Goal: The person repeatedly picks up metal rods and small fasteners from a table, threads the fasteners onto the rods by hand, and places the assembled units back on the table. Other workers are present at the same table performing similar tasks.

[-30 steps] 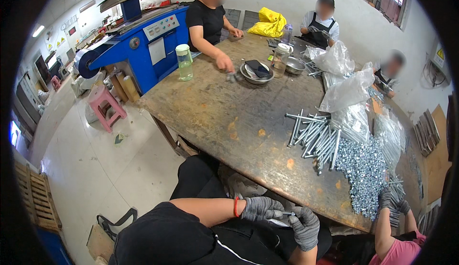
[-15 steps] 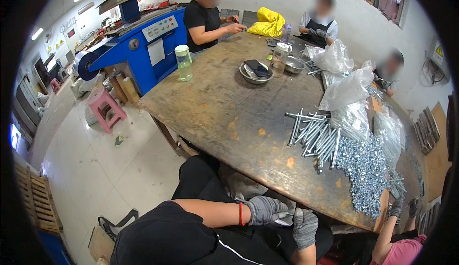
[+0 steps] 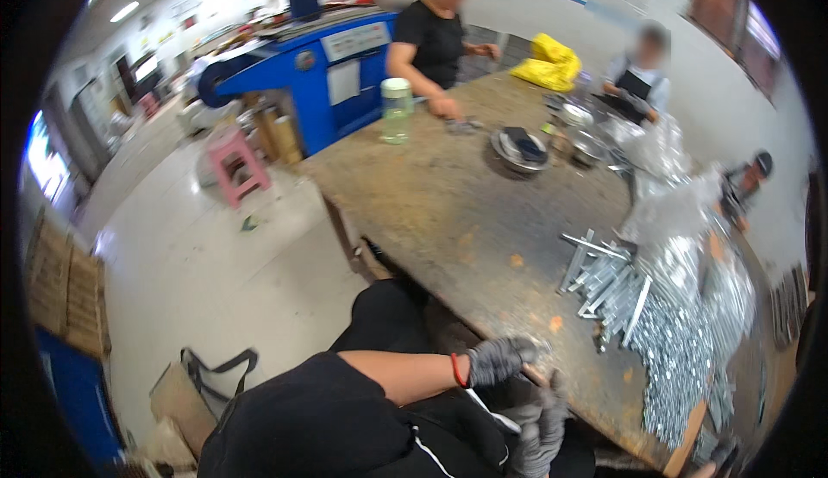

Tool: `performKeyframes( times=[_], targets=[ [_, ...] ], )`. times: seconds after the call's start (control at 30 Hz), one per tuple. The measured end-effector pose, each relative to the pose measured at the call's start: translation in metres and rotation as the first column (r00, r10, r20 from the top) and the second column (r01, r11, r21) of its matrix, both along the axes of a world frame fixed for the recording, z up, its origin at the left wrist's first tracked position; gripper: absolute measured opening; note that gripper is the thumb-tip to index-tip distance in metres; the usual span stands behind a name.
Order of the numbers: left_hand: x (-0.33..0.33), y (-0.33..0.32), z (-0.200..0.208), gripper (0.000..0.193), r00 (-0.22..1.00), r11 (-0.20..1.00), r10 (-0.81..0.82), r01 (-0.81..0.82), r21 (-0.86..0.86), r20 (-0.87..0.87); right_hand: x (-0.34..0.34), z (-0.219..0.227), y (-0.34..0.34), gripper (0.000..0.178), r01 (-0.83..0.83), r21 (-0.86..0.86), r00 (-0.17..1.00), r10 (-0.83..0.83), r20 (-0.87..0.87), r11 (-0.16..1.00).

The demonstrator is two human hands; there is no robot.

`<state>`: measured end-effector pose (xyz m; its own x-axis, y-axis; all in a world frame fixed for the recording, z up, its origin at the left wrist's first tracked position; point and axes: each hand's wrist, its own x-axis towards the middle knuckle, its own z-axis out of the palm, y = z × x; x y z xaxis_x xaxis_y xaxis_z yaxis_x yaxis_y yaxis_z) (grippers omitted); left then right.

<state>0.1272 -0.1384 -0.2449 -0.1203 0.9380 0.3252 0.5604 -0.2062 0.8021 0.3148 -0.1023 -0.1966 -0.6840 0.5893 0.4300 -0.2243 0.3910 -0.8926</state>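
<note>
My left hand (image 3: 502, 362), in a grey striped knit glove with a red band at the wrist, is at the near table edge with its fingers curled closed. By its fingertips a shiny, clear-looking patch (image 3: 542, 354) shows, too blurred to name. Just below is my right hand (image 3: 540, 424), also gloved, its fingers pointing up toward the left one. Motion smears them, so what they do is unclear. Farther right on the table lie a pile of long silver bolts (image 3: 604, 280) and a heap of small silver nuts (image 3: 677, 370).
Clear plastic bags (image 3: 677, 215) rise behind the bolts. A lidded green bottle (image 3: 396, 112), a bowl (image 3: 516, 166) with a dark item and a yellow bag (image 3: 549, 64) stand farther back. Co-workers are around the table. A blue machine (image 3: 345, 73) and pink stool (image 3: 235, 166) are left.
The view has swung, so the table sits farther right. My left hand has risen to the table edge, and my right hand's fist has loosened. The black-shirted co-worker now reaches down to the tabletop.
</note>
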Motion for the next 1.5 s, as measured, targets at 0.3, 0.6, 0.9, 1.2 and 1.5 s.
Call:
performKeyframes(
  times=[0.3,0.6,0.9,1.2,1.5],
  targets=[
    [0.037,-0.005,-0.011,0.026,0.919,0.872,-0.365,0.393,-0.292,0.148,0.028,-0.03,0.043,0.025,0.042,0.202,0.903,-0.124,0.411,0.978],
    [0.058,0.045,-0.068,0.056,0.905,0.531,-0.379,0.041,-0.846,-0.194,0.063,-0.063,0.096,0.036,0.461,0.203,0.701,-0.494,0.514,0.864],
    [0.019,0.127,0.014,0.038,0.985,0.867,0.044,0.047,-0.497,0.17,0.033,-0.064,0.254,0.046,0.546,0.446,0.362,-0.68,0.637,0.709],
    [-0.007,0.217,0.015,0.048,0.762,0.754,0.112,-0.484,-0.445,-0.638,0.001,-0.071,0.28,0.034,0.559,0.539,0.26,-0.75,0.608,0.63],
    [-0.024,0.245,0.013,0.087,0.735,0.933,0.071,-0.288,-0.215,-0.674,0.016,-0.094,0.289,0.027,0.694,0.437,0.387,-0.809,0.443,0.572]
  ],
)
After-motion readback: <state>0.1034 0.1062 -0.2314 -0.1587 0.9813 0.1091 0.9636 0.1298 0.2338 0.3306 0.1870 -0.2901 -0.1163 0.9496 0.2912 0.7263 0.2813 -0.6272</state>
